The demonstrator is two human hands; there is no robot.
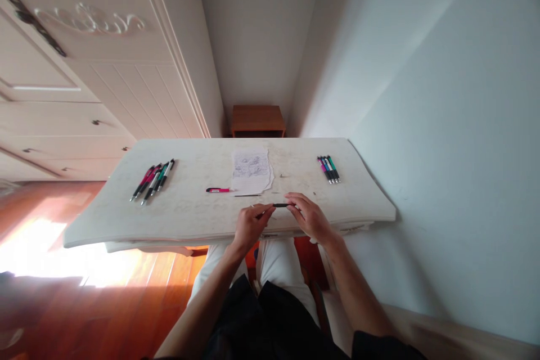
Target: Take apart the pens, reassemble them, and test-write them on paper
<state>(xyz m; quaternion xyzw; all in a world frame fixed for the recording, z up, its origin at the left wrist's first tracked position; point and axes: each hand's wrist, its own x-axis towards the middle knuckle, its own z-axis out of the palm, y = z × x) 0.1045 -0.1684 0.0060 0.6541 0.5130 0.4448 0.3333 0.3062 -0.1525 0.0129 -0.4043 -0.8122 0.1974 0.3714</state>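
Observation:
Near the table's front edge, my left hand [252, 224] and my right hand [311, 218] pinch the two ends of a short, slim black pen barrel piece [280, 205]. It lies level between my fingertips, and its ends are hidden by them. Beyond my left hand, a pink pen barrel with a black clip end [218, 190] rests on the table. A thin dark stick, perhaps a pen refill [247, 196], lies along the bottom edge of a sheet of scribbled paper [252, 171].
Several pens [152, 180] in pink, white and green lie in a loose group at left on the white table [198, 214]. At right, several more pens [328, 169] lie side by side. A wall [442, 180] borders the right, a white cabinet [126, 79] the left.

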